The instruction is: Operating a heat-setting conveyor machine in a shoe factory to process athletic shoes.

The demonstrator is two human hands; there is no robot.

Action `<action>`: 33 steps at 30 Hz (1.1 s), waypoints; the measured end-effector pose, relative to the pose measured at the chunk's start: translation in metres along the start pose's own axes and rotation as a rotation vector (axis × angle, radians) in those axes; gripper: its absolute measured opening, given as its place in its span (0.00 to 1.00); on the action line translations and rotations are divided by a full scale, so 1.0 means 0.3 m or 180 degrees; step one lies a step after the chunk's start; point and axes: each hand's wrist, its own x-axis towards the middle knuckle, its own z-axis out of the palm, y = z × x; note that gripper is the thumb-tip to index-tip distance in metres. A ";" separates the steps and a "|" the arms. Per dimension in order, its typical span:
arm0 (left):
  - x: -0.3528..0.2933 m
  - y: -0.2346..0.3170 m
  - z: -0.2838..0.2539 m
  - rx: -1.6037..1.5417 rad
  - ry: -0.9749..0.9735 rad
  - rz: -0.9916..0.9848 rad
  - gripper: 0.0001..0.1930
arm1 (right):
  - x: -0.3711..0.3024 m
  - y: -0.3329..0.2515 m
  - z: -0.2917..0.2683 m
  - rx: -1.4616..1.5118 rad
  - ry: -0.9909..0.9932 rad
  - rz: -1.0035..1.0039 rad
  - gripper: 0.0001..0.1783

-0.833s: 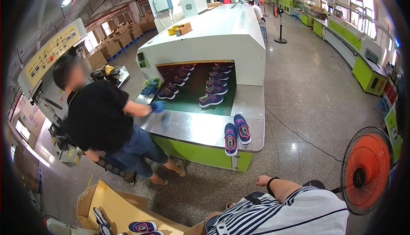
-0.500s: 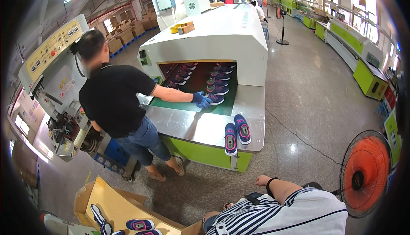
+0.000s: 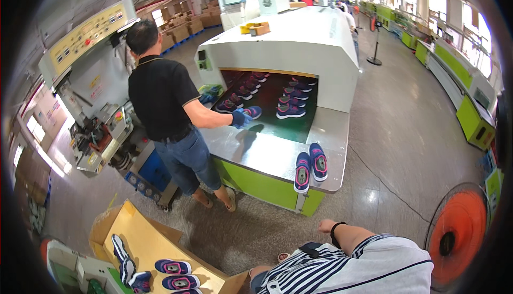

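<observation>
My right hand (image 3: 325,225), with a dark band at its wrist, hangs low at the near end of the conveyor machine. Its fingers look curled in, and no object shows in them. My left hand is out of view. A pair of navy sneakers with pink trim (image 3: 302,171) rests on the machine's metal ledge (image 3: 256,147), beyond my hand. Across the machine, a co-worker's blue-gloved hand (image 3: 241,118) holds a similar sneaker (image 3: 253,112) over the green belt (image 3: 270,127). Two rows of sneakers (image 3: 291,111) lie on that belt under the white hood (image 3: 288,43).
A cardboard box (image 3: 131,216) with several shoes (image 3: 173,267) on it stands at lower left. An orange fan (image 3: 449,240) is at lower right, its cable (image 3: 387,184) across the floor. The co-worker (image 3: 165,91) stands between the conveyor and a control-panel machine (image 3: 88,32).
The co-worker's gloved hand has moved left across the belt with a sneaker from the front of the right row. My view has shifted; my right hand stays low and curled.
</observation>
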 end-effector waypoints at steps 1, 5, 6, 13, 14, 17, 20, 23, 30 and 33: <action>0.009 -0.016 0.001 -0.0051 -0.0099 -0.0095 0.29 | 0.012 -0.024 -0.005 -0.0157 -0.0001 0.0038 0.20; 0.303 -0.411 0.317 -0.1458 0.0347 0.0393 0.24 | 0.206 -0.025 0.047 -0.1161 -0.0015 -0.0657 0.19; 0.208 -0.239 0.273 -0.1150 0.0317 0.0428 0.25 | 0.241 -0.002 0.030 -0.1455 -0.0193 -0.0746 0.19; 0.191 -0.156 0.188 -0.0663 0.0812 0.0076 0.24 | 0.322 -0.428 -0.035 -0.0174 -0.0183 -0.1060 0.16; 0.195 -0.176 0.202 -0.0610 0.0965 0.0197 0.25 | 0.334 -0.499 -0.037 -0.0070 -0.0370 -0.0984 0.15; 0.189 -0.159 0.183 -0.0641 0.1084 0.0330 0.21 | 0.384 -0.566 0.005 0.0045 -0.0411 -0.0988 0.14; 0.178 -0.159 0.170 -0.0635 0.1030 0.0338 0.20 | 0.379 -0.608 0.042 -0.0146 -0.0506 -0.1028 0.16; 0.160 -0.176 0.164 -0.0683 0.0838 0.0289 0.18 | 0.325 -0.669 0.076 -0.0458 -0.0774 -0.0919 0.18; 0.206 -0.195 0.191 -0.1526 0.0439 0.0200 0.12 | 0.265 -0.921 0.076 -0.0805 -0.0271 -0.1591 0.19; 0.213 -0.233 0.198 -0.1472 0.0532 0.0579 0.11 | 0.169 -1.259 0.080 -0.0411 0.0062 -0.2027 0.16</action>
